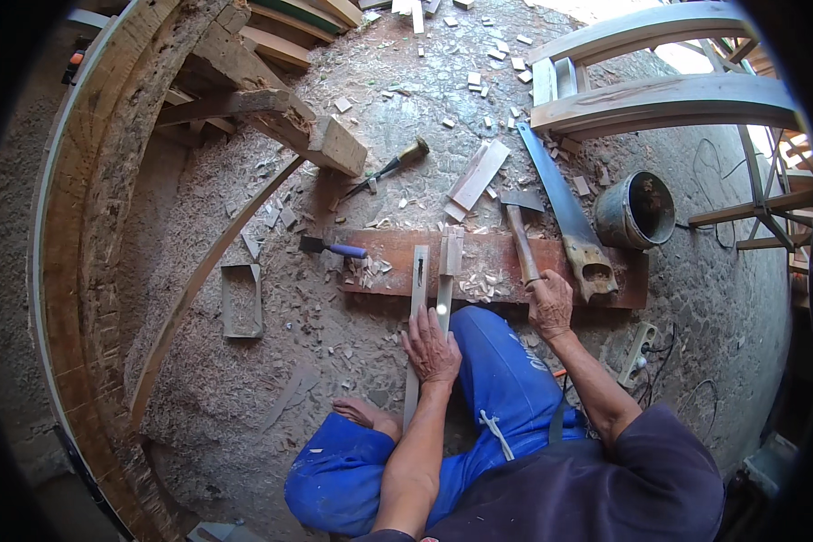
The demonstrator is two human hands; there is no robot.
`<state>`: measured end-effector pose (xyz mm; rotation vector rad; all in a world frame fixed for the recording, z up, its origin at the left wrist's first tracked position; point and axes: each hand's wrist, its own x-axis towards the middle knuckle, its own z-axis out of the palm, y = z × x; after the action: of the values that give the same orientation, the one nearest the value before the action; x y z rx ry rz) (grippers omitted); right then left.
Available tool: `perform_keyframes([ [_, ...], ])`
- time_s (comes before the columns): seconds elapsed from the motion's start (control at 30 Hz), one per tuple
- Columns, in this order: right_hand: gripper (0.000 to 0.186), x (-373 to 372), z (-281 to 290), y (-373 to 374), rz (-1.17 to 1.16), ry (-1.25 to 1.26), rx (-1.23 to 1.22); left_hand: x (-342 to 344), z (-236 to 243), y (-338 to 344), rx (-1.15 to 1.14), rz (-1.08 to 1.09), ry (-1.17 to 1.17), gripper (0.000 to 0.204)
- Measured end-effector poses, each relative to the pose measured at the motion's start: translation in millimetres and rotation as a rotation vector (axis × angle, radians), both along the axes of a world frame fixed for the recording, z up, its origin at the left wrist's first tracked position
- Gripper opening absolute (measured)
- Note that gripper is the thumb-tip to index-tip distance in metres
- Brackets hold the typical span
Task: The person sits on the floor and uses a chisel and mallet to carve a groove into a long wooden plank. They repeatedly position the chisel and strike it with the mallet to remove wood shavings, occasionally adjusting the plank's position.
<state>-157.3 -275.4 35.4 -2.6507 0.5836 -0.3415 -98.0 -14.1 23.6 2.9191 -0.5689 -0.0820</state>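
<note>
My right hand [549, 307] is closed around the lower end of the wooden handle of a hatchet [520, 239]. The hatchet's dark blade points away from me, just past the far edge of a reddish-brown plank [379, 246]. My left hand [432, 350] lies over a pale wooden strip with a tenon-like end [451, 257], its fingers holding the near part. Beside it, a second pale strip with a dark slot [420, 271] runs under the same hand toward my leg. Wood chips [483, 285] lie on the plank between the strip and the hatchet.
Right of the hatchet, a handsaw [556, 194] leans across the plank near a metal bucket [635, 210]. A purple-handled chisel [334, 247] lies left, another chisel [397, 164] beyond. Curved timber frames [659, 104] stand far right; a power strip [637, 352] lies near my right arm.
</note>
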Motion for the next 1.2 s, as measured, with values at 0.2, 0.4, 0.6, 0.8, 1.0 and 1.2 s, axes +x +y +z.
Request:
perform_keyframes([
  [0.2, 0.029, -28, -27, -6, -0.013, 0.055, 0.072, 3, 1, 0, 0.001, 0.018, -0.008, 0.074],
  [0.4, 0.049, 18, -86, -64, 0.175, 0.087, -0.054, 14, 2, -10, -0.002, -0.011, -0.026, 0.073],
  [0.6, 0.058, 22, -99, -70, 0.243, 0.211, -0.21, 7, -14, -1, 0.065, 0.009, 0.095, 0.076],
  [0.8, 0.059, 18, -98, -73, 0.252, 0.252, -0.202, -2, -23, 8, 0.073, 0.037, 0.183, 0.079],
  [1.0, 0.06, 20, -101, -69, 0.233, 0.234, -0.207, -4, -21, 14, 0.115, 0.028, 0.273, 0.082],
  [1.2, 0.059, 17, -104, -69, 0.211, 0.143, -0.148, 9, -11, 7, 0.003, -0.102, 0.122, 0.087],
])
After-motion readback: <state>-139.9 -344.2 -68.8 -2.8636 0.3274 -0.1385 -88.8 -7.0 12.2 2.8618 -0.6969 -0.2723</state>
